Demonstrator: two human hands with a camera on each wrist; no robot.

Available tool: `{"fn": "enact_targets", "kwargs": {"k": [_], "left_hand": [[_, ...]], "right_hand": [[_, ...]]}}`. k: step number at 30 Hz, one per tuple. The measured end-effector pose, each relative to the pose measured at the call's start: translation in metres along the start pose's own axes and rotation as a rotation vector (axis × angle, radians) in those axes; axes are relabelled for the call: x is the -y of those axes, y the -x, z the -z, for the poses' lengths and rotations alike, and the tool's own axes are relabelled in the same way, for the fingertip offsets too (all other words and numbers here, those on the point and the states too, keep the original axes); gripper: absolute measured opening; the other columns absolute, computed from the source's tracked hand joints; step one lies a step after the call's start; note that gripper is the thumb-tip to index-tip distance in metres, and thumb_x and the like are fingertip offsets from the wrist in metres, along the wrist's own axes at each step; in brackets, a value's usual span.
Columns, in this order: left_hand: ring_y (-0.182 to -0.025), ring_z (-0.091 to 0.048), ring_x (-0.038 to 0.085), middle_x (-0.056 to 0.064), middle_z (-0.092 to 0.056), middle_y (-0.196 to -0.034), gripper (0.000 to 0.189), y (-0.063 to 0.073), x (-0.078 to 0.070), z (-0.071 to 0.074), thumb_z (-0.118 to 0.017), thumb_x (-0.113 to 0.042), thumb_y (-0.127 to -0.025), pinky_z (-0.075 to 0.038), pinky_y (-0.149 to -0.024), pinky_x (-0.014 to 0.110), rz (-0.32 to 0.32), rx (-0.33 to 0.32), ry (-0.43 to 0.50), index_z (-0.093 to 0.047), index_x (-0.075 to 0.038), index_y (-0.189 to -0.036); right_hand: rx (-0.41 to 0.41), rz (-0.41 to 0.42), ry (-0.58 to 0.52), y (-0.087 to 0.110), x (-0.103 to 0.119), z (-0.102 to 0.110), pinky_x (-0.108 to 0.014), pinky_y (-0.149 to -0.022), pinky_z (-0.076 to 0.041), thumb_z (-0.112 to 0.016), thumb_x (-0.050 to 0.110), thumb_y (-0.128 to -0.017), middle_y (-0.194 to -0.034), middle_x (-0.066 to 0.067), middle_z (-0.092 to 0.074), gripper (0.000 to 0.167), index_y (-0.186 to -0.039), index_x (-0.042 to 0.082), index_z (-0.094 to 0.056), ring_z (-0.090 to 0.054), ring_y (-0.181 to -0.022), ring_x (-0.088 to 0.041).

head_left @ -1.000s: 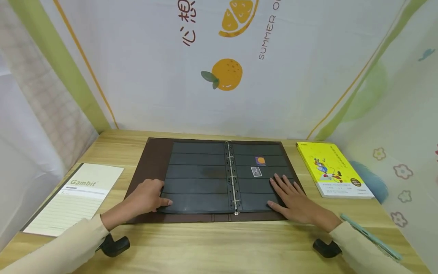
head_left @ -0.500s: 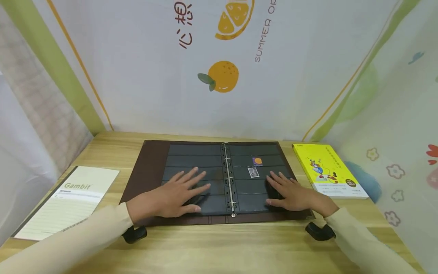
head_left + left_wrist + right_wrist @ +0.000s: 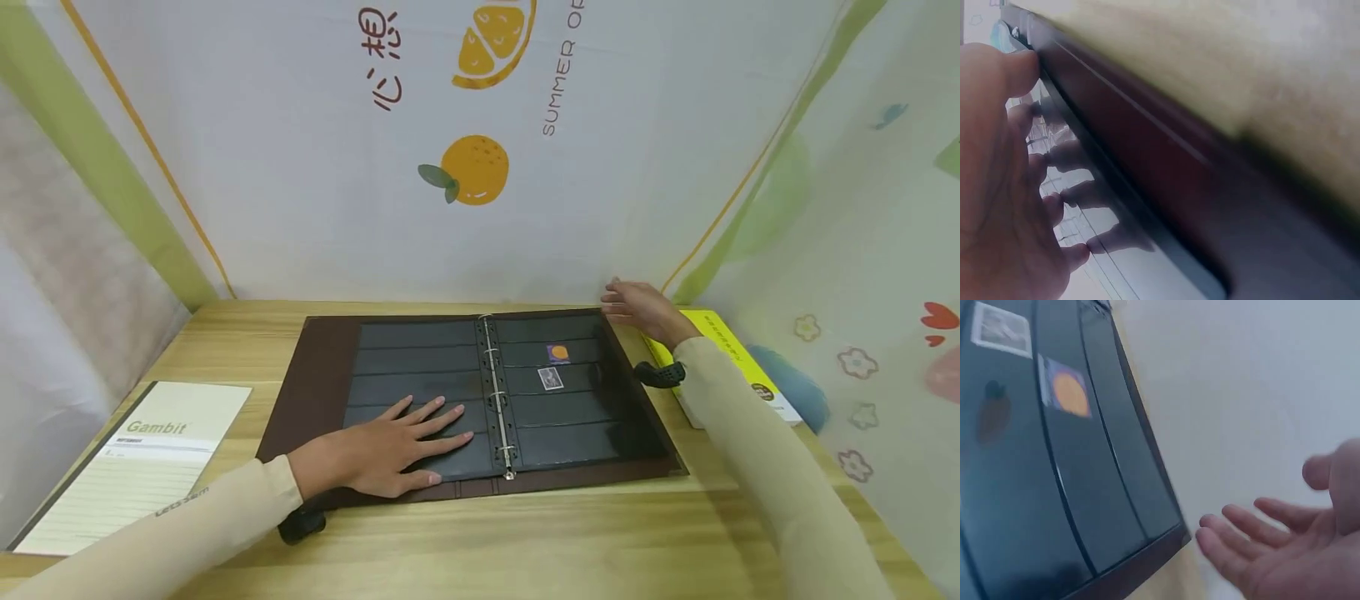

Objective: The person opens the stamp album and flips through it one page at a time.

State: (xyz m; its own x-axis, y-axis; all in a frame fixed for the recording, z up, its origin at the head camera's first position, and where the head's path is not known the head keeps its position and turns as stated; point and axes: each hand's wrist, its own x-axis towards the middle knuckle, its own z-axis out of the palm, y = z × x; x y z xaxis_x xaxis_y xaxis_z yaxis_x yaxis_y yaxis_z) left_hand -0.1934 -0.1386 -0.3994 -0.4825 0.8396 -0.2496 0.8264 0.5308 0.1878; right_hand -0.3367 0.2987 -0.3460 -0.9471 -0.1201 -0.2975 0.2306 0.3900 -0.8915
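A ring-binder stamp album (image 3: 311, 367) lies open on the table, its black pocket pages (image 3: 570, 425) joined by metal rings. In the right page sit two stamps: a purple one with an orange disc (image 3: 558, 353) and a grey one with a white border (image 3: 550, 379). My left hand (image 3: 390, 454) rests on the lower left page, fingers spread; the left wrist view shows its fingertips on the glossy page. Beside the album's far right corner is my right hand (image 3: 637, 308). Its fingers are loosely bent and hold nothing, and the right wrist view shows them apart from the album corner.
A notepad (image 3: 161, 442) lies at the left of the wooden table (image 3: 480, 542). At the right, a yellow book (image 3: 720, 342) is partly hidden by my right arm. A white printed curtain (image 3: 330, 208) hangs behind the table.
My left hand has moved from the album's left edge onto the left page and spread its fingers. My right hand has left the lower right page and moved up to the far right corner.
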Motion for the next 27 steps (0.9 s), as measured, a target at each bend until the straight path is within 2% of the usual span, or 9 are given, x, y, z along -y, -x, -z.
{"fn": "enact_targets", "kwargs": {"k": [3,5,8,11,15,18,20,24,27], "left_hand": [[-0.16,-0.004,0.03,0.0,-0.002,-0.173,0.059,-0.002,-0.001,-0.001,-0.034,-0.051,-0.108,-0.007,-0.126,0.063,0.003,0.011,0.005,-0.015,-0.037,-0.163],[-0.16,-0.003,0.029,-0.001,-0.002,-0.173,0.059,-0.003,-0.001,-0.001,-0.034,-0.051,-0.108,-0.007,-0.126,0.062,0.009,0.022,0.006,-0.014,-0.038,-0.162],[-0.16,-0.002,0.028,-0.002,-0.002,-0.173,0.059,-0.003,0.001,-0.001,-0.035,-0.052,-0.108,-0.006,-0.127,0.062,0.019,0.036,0.017,-0.014,-0.038,-0.162],[-0.16,-0.002,0.028,-0.002,-0.001,-0.173,0.06,-0.003,0.001,0.0,-0.036,-0.051,-0.108,-0.006,-0.127,0.061,0.028,0.042,0.026,-0.014,-0.039,-0.162],[-0.16,-0.001,0.027,-0.003,-0.001,-0.173,0.06,-0.003,0.001,0.0,-0.036,-0.051,-0.108,-0.006,-0.127,0.061,0.033,0.046,0.034,-0.015,-0.039,-0.162],[-0.16,-0.001,0.027,-0.003,0.0,-0.173,0.06,-0.003,0.001,0.0,-0.037,-0.051,-0.108,-0.006,-0.127,0.06,0.037,0.046,0.034,-0.014,-0.039,-0.162],[-0.16,-0.001,0.027,-0.003,0.0,-0.173,0.06,-0.004,0.001,-0.001,-0.036,-0.051,-0.108,-0.005,-0.127,0.06,0.038,0.044,0.034,-0.014,-0.039,-0.162],[-0.16,-0.001,0.028,-0.002,0.0,-0.173,0.06,-0.004,0.001,-0.001,-0.037,-0.051,-0.108,-0.005,-0.127,0.061,0.037,0.041,0.039,-0.014,-0.039,-0.162],[-0.16,0.0,0.028,-0.002,0.0,-0.173,0.06,-0.003,0.002,0.0,-0.037,-0.051,-0.108,-0.005,-0.127,0.061,0.039,0.043,0.04,-0.014,-0.039,-0.162]], "right_hand": [[-0.035,-0.119,-0.092,-0.007,-0.012,0.008,-0.048,-0.121,-0.035,-0.024,0.037,-0.112,-0.166,-0.025,-0.021,0.063,-0.162,0.001,-0.01,-0.032,-0.151,-0.04],[-0.037,-0.161,-0.104,-0.007,-0.017,0.008,-0.046,-0.118,-0.038,-0.025,0.038,-0.112,-0.166,-0.025,-0.022,0.063,-0.162,0.002,-0.011,-0.033,-0.151,-0.04],[-0.033,-0.183,-0.104,-0.008,-0.021,0.006,-0.043,-0.115,-0.043,-0.026,0.04,-0.112,-0.164,-0.026,-0.025,0.064,-0.162,0.003,-0.013,-0.037,-0.149,-0.037],[-0.025,-0.186,-0.112,-0.011,-0.023,0.007,-0.037,-0.11,-0.049,-0.028,0.042,-0.111,-0.161,-0.024,-0.033,0.065,-0.162,0.003,-0.016,-0.051,-0.137,-0.027],[-0.033,-0.198,-0.116,-0.011,-0.026,0.01,-0.024,-0.094,-0.056,-0.033,0.044,-0.11,-0.14,-0.012,-0.054,0.066,-0.16,0.002,-0.024,-0.062,-0.107,-0.009],[-0.026,-0.195,-0.082,-0.01,-0.029,0.011,-0.019,-0.088,-0.054,-0.034,0.044,-0.11,-0.121,-0.002,-0.058,0.065,-0.158,0.0,-0.029,-0.06,-0.098,-0.006],[-0.018,-0.184,-0.053,-0.008,-0.03,0.01,-0.021,-0.095,-0.053,-0.034,0.043,-0.11,-0.122,-0.003,-0.056,0.065,-0.157,-0.001,-0.03,-0.058,-0.105,-0.01],[-0.01,-0.173,-0.051,-0.003,-0.032,0.007,-0.036,-0.115,-0.044,-0.037,0.041,-0.11,-0.149,-0.019,-0.045,0.064,-0.158,-0.001,-0.028,-0.05,-0.131,-0.027],[0.068,-0.156,-0.049,0.004,-0.035,0.006,-0.04,-0.114,-0.046,-0.039,0.041,-0.11,-0.161,-0.023,-0.033,0.065,-0.159,0.001,-0.025,-0.05,-0.135,-0.029]]}}
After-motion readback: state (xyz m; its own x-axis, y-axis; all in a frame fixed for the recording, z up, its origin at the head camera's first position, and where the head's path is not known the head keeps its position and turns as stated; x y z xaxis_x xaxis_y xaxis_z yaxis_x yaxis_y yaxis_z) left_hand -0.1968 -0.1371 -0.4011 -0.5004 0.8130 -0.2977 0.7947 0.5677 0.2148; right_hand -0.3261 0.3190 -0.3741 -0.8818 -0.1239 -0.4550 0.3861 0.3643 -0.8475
